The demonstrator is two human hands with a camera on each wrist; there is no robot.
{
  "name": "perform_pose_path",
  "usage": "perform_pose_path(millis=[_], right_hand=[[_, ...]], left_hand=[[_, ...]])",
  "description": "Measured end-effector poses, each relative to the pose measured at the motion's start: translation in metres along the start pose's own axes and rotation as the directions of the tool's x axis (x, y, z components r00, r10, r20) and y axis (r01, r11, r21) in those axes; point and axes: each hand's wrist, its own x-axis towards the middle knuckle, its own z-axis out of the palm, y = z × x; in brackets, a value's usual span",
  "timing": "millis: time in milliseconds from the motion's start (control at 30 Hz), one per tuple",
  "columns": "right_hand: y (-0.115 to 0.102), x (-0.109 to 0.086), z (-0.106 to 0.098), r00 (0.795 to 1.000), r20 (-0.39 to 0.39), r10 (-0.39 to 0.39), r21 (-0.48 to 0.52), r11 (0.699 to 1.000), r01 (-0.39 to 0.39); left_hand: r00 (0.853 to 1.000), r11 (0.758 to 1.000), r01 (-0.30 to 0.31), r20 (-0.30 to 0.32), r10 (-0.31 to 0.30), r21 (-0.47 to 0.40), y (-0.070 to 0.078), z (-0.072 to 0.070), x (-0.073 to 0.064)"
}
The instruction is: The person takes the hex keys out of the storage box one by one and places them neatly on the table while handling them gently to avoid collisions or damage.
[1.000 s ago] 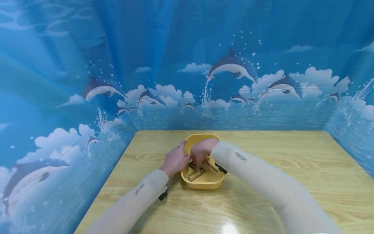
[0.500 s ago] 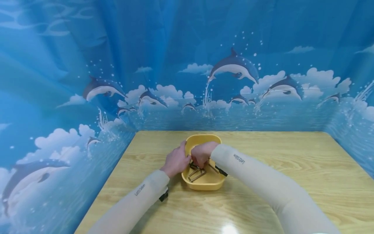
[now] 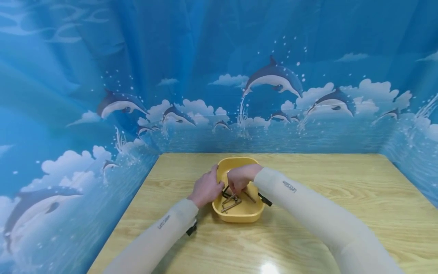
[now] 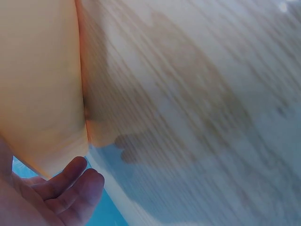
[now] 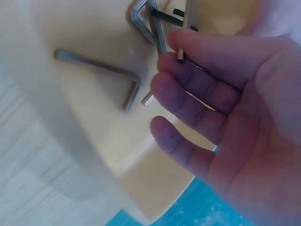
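A yellow plastic basin (image 3: 239,218) holds several L-shaped hex keys, most of them silver and at least one black (image 5: 167,18). My left hand (image 3: 205,187) grips the basin's left rim, the thumb over the edge and the other fingers along the outer wall (image 4: 42,70). Inside the basin, my right hand (image 3: 239,178) pinches a silver hex key (image 5: 187,16) between thumb and index finger, while its other fingers are loosely bent. One loose silver hex key (image 5: 101,68) lies apart on the basin floor. Overlapping keys near my fingertips partly hide one another.
The basin stands on a wood-grain table (image 3: 315,220), towards its back edge. Behind and to the left hangs a blue curtain (image 3: 205,57) printed with dolphins. Small black wrist cameras show at both sleeves.
My right hand has shifted slightly to the right within the basin, and the silver keys below it have moved a little. My left hand keeps its place on the rim.
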Motion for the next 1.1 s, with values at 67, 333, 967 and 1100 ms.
perform_pose_path(millis=[67, 333, 967, 1100], right_hand=[[0.002, -0.002, 0.0, 0.999, -0.038, -0.013, -0.019, 1.0, 0.012], [0.016, -0.009, -0.003, 0.989, -0.133, -0.07, -0.063, 0.996, 0.062], [0.051, -0.069, -0.01, 0.943, -0.318, -0.102, 0.144, 0.977, 0.154], [0.057, -0.089, -0.016, 0.923, -0.373, -0.097, 0.155, 0.974, 0.165]], left_hand=[[1.0, 1.0, -0.002, 0.0, 0.002, -0.006, 0.0, 0.0, 0.0], [1.0, 1.0, -0.005, -0.005, 0.005, 0.007, 0.0, -0.001, 0.001], [0.999, 0.998, -0.029, -0.019, 0.03, 0.062, 0.0, 0.003, 0.001], [0.999, 0.997, -0.032, -0.018, 0.034, 0.071, -0.001, 0.002, 0.001]])
